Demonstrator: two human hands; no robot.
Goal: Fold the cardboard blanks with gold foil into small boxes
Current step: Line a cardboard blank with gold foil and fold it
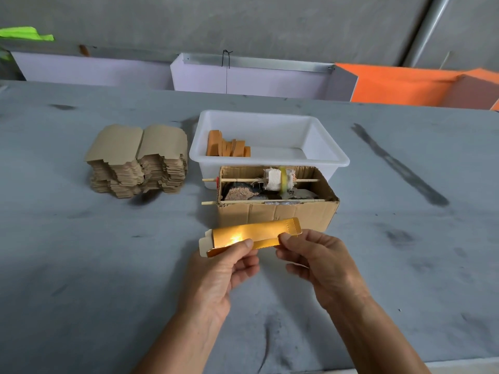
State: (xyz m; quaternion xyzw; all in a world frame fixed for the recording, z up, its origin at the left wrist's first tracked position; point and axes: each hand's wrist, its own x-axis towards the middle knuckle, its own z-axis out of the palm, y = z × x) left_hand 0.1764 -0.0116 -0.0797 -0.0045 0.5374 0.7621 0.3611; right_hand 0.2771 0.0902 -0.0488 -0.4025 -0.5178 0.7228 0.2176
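Both hands hold one gold-foil blank [251, 236] above the worktop [81, 265], just in front of a cardboard box [278, 214]: left hand [216, 276] w/ thumb and fingers [244, 245] pinching its left-centre, right hand [318, 263] pinching the right end, foil side facing the camera. Behind the box, touching it, a white tub [270, 136] w/ orange pieces [226, 148] inside. Stack of flat brown blanks [137, 160] sits left of the tub, apart from it.
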